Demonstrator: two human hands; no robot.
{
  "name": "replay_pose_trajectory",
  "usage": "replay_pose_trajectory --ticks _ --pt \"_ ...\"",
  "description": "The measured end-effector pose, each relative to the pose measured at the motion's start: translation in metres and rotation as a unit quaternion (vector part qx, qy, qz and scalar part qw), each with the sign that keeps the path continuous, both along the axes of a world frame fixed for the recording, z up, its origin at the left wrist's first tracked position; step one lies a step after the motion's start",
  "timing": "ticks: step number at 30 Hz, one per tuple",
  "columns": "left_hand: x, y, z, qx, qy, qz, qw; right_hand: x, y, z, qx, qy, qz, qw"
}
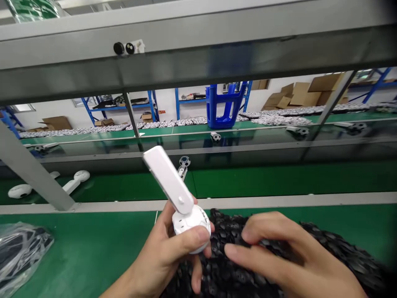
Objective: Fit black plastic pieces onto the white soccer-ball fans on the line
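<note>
A white plastic device (169, 180) with a round base and a long flat arm is gripped in my left hand (167, 244). The thumb presses on the round base and the fingers curl behind it; the arm points up and to the left. To the right, my right hand (288, 252) hovers over a heap of small black plastic pieces (229, 267). Its thumb and index finger are apart, with nothing visible between them. The hand covers part of the heap, and whether it touches any piece is hard to tell.
A clear plastic bag (23, 256) with dark contents lies at left on the green bench. Beyond a metal rail (263, 202), similar white devices (81, 176) sit on a green conveyor. A metal beam (198, 45) crosses overhead, a post (34, 165) at left. A blue crate (225, 105) stands farther back.
</note>
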State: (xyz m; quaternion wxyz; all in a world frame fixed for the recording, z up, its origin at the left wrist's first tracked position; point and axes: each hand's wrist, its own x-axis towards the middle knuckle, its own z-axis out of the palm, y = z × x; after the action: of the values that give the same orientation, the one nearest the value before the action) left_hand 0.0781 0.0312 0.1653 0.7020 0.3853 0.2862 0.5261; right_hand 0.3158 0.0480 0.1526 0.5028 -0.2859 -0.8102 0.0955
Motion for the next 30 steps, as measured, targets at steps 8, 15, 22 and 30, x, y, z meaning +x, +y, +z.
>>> replay_pose_trajectory --ticks 8,15,22,30 --pt "0.004 0.000 -0.029 -0.005 0.096 0.053 0.994 -0.017 0.013 0.005 -0.515 0.211 0.138 0.819" --pt "0.013 -0.010 -0.025 0.025 0.160 0.014 0.987 -0.024 0.017 -0.018 -0.554 0.299 0.246 0.737" --pt "0.018 -0.009 -0.031 0.034 0.153 -0.009 0.988 -0.027 0.009 -0.024 -0.531 0.295 0.194 0.770" --pt "0.019 -0.016 -0.028 0.034 0.122 -0.042 0.991 -0.031 0.005 -0.015 -0.614 0.241 0.280 0.697"
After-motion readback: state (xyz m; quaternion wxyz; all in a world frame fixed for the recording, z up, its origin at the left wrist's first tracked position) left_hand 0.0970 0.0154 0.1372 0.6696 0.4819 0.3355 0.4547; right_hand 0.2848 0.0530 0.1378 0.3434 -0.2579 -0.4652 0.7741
